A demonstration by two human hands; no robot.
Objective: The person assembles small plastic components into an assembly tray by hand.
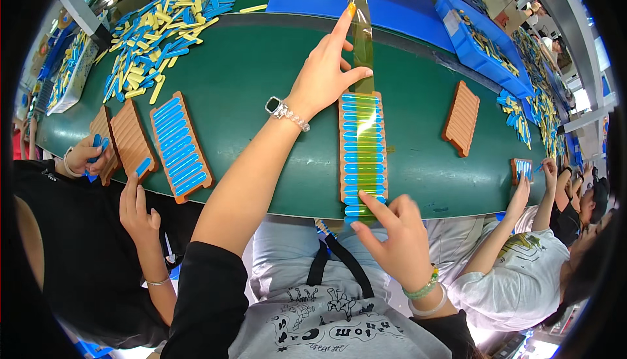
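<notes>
A brown grooved tray (342,163) lies in front of me with blue flat sticks (351,138) side by side in its grooves. A strip of clear yellow tape (363,45) runs lengthwise over them and on past the tray's far end. My left hand (325,71) reaches beyond that end, index finger stretched along the tape and thumb spread across it; its other fingers are partly hidden. At the near end my right hand (397,228) lays its index fingertip on the taped sticks, with the thumb apart near the lowest stick.
A brown tray of blue sticks (179,143) stands left, beside a co-worker's hands (137,212). An empty brown tray (462,118) lies right. Blue and yellow sticks (153,42) are heaped at the far left. A blue bin (467,48) sits far right, beyond another worker's hands (520,192).
</notes>
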